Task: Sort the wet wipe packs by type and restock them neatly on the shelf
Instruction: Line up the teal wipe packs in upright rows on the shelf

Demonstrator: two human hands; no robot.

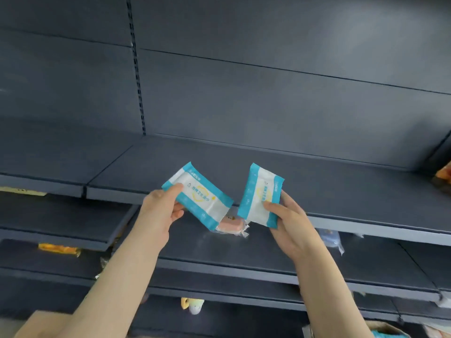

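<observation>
Head view: left hand (159,211) pinches one blue-and-white wipe pack (197,195); right hand (289,220) grips another wipe pack (260,195).

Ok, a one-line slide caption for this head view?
Left hand grips the left wipe pack, right hand grips the right wipe pack, both held before a dark shelf.

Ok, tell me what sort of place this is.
Probably a shop aisle mid-restock: tiered dark shelves, a slotted upright, and two sealed wipe packs held up, the left pack and the right pack.
</observation>
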